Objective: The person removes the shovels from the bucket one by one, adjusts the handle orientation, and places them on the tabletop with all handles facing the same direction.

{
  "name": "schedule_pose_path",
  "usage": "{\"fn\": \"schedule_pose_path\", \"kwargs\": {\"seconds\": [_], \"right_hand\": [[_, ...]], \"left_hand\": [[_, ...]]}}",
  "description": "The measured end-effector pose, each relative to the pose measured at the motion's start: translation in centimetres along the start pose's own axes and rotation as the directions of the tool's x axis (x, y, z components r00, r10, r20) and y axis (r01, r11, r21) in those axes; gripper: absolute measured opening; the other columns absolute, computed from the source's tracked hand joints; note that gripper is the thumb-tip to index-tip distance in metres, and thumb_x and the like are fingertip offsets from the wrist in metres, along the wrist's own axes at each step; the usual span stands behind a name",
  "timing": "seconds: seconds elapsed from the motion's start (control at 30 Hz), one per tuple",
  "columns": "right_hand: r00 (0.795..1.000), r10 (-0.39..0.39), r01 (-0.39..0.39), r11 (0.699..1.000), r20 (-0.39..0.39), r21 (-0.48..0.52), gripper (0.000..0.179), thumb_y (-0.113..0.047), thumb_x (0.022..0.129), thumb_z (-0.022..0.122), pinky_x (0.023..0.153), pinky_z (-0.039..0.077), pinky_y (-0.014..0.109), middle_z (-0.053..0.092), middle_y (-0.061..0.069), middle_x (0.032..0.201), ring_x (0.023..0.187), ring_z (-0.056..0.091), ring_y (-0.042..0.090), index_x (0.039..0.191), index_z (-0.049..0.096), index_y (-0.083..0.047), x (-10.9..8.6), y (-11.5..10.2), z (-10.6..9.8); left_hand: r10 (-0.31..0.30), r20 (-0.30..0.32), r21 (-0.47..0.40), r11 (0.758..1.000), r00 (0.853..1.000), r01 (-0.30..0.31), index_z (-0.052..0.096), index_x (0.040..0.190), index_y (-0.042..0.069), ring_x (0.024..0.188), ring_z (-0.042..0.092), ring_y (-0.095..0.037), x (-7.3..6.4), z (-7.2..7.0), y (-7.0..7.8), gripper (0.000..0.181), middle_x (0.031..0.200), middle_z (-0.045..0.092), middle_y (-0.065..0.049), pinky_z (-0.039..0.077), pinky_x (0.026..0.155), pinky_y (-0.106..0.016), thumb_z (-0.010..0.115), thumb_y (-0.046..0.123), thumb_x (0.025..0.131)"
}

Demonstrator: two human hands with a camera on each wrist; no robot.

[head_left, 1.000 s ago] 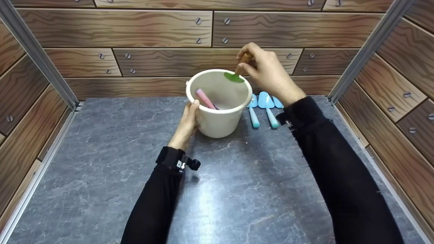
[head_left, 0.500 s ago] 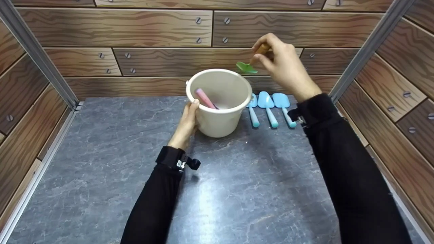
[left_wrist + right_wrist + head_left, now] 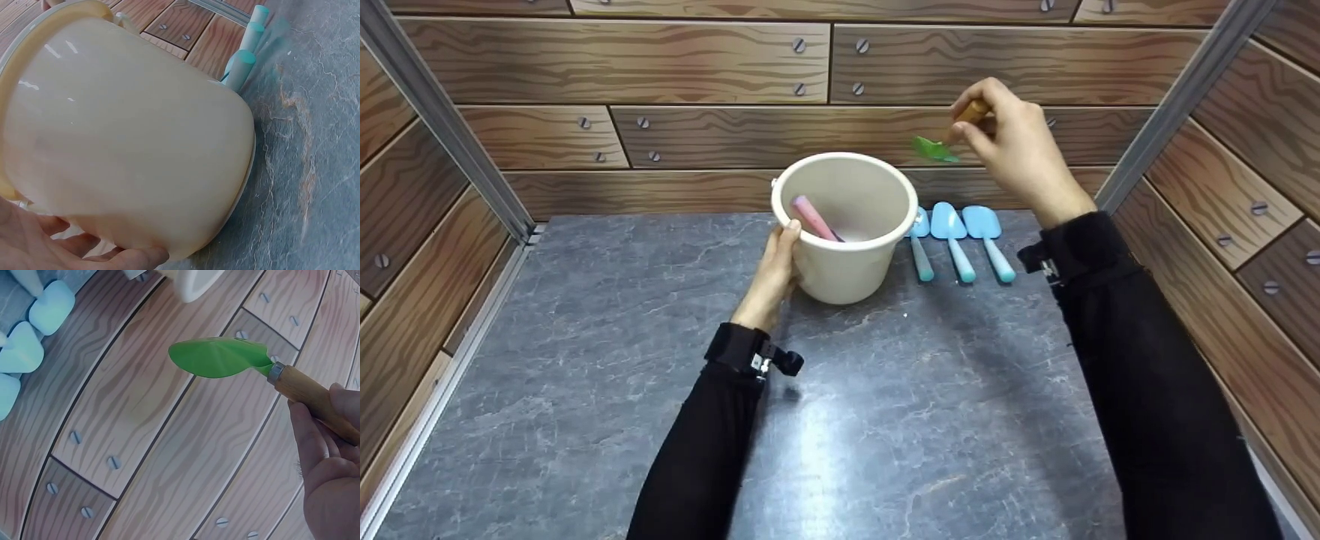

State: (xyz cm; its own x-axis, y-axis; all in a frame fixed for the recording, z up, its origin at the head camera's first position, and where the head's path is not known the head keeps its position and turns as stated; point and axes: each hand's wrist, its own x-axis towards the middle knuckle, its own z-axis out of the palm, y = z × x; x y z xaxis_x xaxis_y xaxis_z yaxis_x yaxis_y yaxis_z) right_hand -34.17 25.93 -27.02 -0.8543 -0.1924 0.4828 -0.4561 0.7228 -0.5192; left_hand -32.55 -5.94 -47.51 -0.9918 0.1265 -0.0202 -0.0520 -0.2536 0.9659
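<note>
A cream bucket [image 3: 844, 274] stands upright on the grey marbled table. My left hand [image 3: 771, 277] holds it at the near left, the thumb up at the rim and the fingers [image 3: 132, 259] along the outer wall. Inside the bucket leans a pink handle [image 3: 814, 218]; its lower end is hard to make out. In the air right of the bucket, my right hand [image 3: 1024, 150] pinches a small garden trowel by its wooden handle [image 3: 309, 396]. The green trowel blade [image 3: 219, 357] points left, apart from the bucket.
Right of the bucket, several light-blue trowels lie in a row, among them a middle one [image 3: 949, 221] and a right one [image 3: 982, 223]; the bucket partly covers the leftmost. A wood-pattern wall [image 3: 697, 135] rises behind, with metal corner posts [image 3: 1166, 105] at both sides.
My right hand has carried the green trowel from over the bucket's rim away to the right. The rightmost blue trowel has come fully into view. Left hand and bucket stay put.
</note>
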Motion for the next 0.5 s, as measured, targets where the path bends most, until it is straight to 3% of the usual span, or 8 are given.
{"fn": "schedule_pose_path", "kwargs": {"seconds": [0.5], "right_hand": [[0.998,0.07,-0.07,0.997,-0.005,-0.025,0.021,-0.012,0.119,0.069,0.1,0.06,0.019,0.083,0.016,0.126,0.122,0.083,0.034,0.139,0.069,-0.006,-1.3,3.5,-1.0]], "left_hand": [[-0.004,-0.005,0.026,1.0,1.0,0.005,0.017,0.189,0.017,0.173,0.038,-0.05,0.1,0.0,0.1,0.09,0.189,0.032,-0.026,0.025,0.145,-0.077,0.049,0.058,0.116]]}}
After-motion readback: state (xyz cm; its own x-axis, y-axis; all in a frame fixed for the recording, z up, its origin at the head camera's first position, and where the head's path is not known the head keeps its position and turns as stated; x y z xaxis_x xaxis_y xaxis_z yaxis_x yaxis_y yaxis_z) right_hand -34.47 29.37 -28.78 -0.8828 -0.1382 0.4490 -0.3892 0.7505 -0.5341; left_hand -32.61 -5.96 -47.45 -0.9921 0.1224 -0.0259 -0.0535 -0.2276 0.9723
